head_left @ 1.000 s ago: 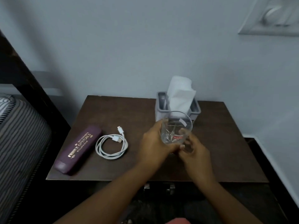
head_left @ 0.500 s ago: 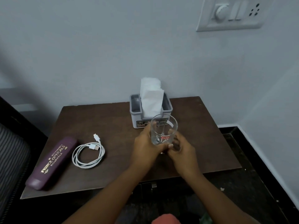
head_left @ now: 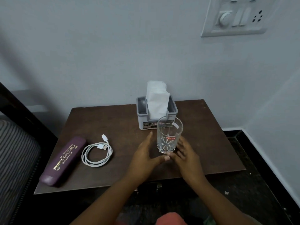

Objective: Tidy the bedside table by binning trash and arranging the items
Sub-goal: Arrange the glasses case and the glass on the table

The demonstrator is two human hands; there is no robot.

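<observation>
Glass (head_left: 169, 135) upright on the tabletop (head_left: 211, 143), just in front of the tissue holder (head_left: 140, 111), with a hand on either side of it. Left hand (head_left: 146, 157) is spread, fingers (head_left: 148, 138) straight and loose, reaching up alongside the glass with a clear gap between them and its wall. Its thumb lies flat on the tabletop, the tip right at the foot of the glass. Right hand (head_left: 186, 157) is relaxed too, fingers (head_left: 183, 142) straight beside the lower right of the glass. Whether they touch it, I cannot tell. Neither hand grips anything.

No liquid shows in the glass. It has a cut star pattern low down and a small red sticker reading "cello". A white strip sits near the rim.

Now the holder: grey plastic, a stack of white tissues (head_left: 156, 101) standing tall out of its middle slot. The front label is partly hidden by the glass, and only the letters "OPE" can be read.

Over on the left of the tabletop lies a purple spectacle case (head_left: 63, 161), gold lettering "PRINCE OPTICALS" and "ROURKELA". Just beside it is a coiled white cable (head_left: 97, 154), both plugs showing. Striped mattress (head_left: 16, 159) at far left, and a white switch plate (head_left: 235, 17) up on the wall.
</observation>
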